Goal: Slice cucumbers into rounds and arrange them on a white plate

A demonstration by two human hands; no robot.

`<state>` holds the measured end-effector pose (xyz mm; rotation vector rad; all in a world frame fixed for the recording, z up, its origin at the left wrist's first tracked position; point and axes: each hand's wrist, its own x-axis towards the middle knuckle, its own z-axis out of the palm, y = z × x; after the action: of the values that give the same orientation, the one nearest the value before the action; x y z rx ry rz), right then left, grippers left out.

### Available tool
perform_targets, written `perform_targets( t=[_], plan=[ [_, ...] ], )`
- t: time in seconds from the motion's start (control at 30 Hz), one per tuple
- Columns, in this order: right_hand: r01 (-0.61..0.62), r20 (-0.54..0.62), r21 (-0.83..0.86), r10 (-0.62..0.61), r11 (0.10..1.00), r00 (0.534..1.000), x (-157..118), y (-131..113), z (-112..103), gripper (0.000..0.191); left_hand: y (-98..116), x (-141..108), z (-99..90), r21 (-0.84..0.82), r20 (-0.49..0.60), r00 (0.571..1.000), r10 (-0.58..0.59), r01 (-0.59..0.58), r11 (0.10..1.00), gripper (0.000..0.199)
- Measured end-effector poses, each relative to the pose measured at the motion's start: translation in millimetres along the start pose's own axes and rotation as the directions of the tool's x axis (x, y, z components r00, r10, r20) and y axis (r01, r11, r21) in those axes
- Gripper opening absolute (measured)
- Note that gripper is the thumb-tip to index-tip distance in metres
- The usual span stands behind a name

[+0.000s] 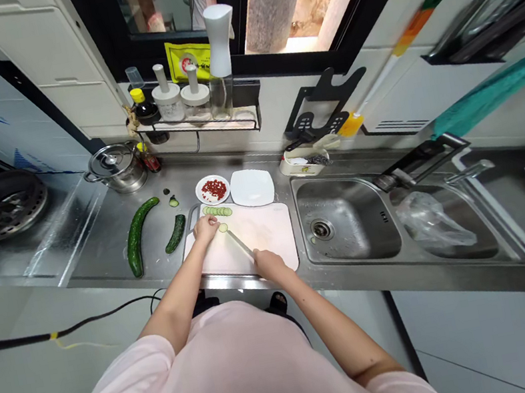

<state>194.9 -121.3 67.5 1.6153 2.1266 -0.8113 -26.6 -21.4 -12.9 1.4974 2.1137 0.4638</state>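
Note:
My right hand [269, 264] is wrapped round the handle of a knife [240, 244], whose blade points up and left over the white cutting board [268, 229]. At the blade's tip lies a single pale cucumber slice [223, 228]. My left hand [206, 229] rests at the board's left part, just left of that slice, its fingers bent together; what they may hold is too small to tell. A row of overlapping cucumber slices [217, 211] lies along the board's top edge. Left of the board are a cut cucumber piece [175, 233] and a whole cucumber [138, 235].
Behind the board stand a plate of chopped red pieces [213, 190] and a white square plate [251, 187]. A lidded pot [117, 168] is at the back left. The sink [348, 219] lies to the right. Small cucumber scraps [173, 201] lie near the cut piece.

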Motion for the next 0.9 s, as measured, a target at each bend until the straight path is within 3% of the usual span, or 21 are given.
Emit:
perform_targets(
  t=[0.37, 0.6, 0.9],
  plan=[
    [-0.005, -0.019, 0.001, 0.005, 1.0, 1.0, -3.8, 1.2, 7.3, 0.024, 3.4, -8.2, -2.2, 0.037, -0.035, 0.998, 0.043, -0.042, 0.998, 0.015],
    [-0.018, -0.096, -0.004, 0.018, 1.0, 0.995, -9.2, 4.1, 22.5, 0.024, 3.5, -17.3, -1.3, 0.031, -0.055, 0.993, 0.108, -0.106, 0.994, 0.018],
    [-0.129, -0.178, 0.216, 0.169, 0.968, 0.969, -25.8, 12.4, 27.1, 0.031, 4.1, -34.2, 0.4, 0.099, -0.073, 0.972, 0.226, -0.218, 0.971, 0.029]
  ],
)
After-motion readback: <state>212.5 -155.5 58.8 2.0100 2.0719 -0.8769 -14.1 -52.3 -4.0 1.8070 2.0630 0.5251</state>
